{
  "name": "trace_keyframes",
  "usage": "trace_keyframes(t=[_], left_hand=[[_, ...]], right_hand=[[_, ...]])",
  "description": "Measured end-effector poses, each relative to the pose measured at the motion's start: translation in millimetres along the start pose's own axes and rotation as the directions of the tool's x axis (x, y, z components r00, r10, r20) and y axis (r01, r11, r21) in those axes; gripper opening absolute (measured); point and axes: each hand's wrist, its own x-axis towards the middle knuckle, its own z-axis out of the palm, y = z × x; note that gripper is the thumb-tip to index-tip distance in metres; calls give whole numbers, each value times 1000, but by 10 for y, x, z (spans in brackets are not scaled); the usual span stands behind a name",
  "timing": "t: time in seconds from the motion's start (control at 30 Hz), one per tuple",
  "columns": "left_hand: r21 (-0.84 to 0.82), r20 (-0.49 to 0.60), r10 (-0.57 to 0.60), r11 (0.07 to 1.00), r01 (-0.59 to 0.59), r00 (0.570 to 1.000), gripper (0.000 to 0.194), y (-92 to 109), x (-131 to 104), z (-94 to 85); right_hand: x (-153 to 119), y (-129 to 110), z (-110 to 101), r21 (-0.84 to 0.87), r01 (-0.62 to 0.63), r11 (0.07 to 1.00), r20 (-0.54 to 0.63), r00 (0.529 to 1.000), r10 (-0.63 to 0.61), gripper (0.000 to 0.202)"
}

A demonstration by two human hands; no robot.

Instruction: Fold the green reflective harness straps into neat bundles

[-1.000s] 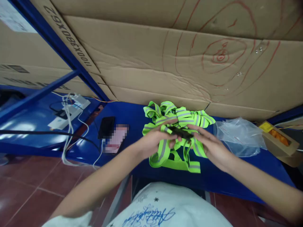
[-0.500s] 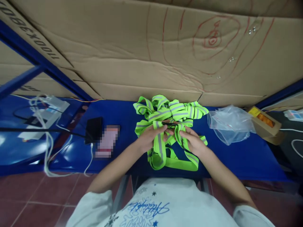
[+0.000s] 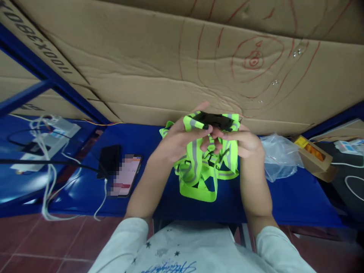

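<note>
A neon yellow-green reflective vest (image 3: 195, 163) made of grey-striped straps hangs between my hands over the blue table. My left hand (image 3: 178, 142) pinches a strap at its upper left, thumb pointing inward and one finger stretched up toward the cardboard. On the other side my right hand (image 3: 248, 143) is closed on the upper right strap, its fingers meeting the left ones in the middle. A black band (image 3: 217, 120) runs across the top between both hands. Loops and small black buckles dangle below. More green straps (image 3: 167, 127) show behind my left hand, mostly hidden.
A phone (image 3: 129, 176) and a black box (image 3: 109, 161) lie at left, near white cables (image 3: 52, 182) and a power strip (image 3: 62, 129). At right are clear plastic bags (image 3: 281, 157) and an open carton (image 3: 315, 153). A cardboard wall (image 3: 136, 68) stands behind.
Both hands have risen away from me, lifting the vest off the table. The black band is now stretched wider between them, and the straps hang down. The view has shifted slightly.
</note>
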Motion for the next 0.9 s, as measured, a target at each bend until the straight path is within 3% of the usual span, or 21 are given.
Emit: trace_keyframes(t=[0.1,0.2,0.3,0.4,0.47,0.6,0.73,0.9], left_hand=[[3,-35,-26,1000,26,999,71,-95,87,-94],[10,-66,-35,999,36,997,58,-114,179,-203],[-23,-55,-21,1000,20,998,54,-92,233,-274],[-76,-45,15,997,-19,999,57,-84,259,-295],[-86,-62,21,996,-26,998,58,-91,276,-294],[-103,-84,-63,993,54,994,46,-143,326,-300],[-50,-143,-111,993,105,983,24,-241,381,-315],[191,-236,10,981,36,972,35,-324,436,-322]], right_hand=[[124,64,-106,-21,60,998,10,998,-60,27],[195,154,-293,-94,41,995,39,999,-37,33],[218,226,-457,-93,-13,996,134,991,26,45],[226,250,-468,-32,-41,999,233,971,47,54],[220,234,-395,-27,-1,1000,158,987,5,48],[169,174,-273,-135,8,991,-124,992,-25,41],[160,211,-301,-251,-68,966,-373,927,-31,40],[328,423,-281,-93,-86,992,-480,877,31,50]])
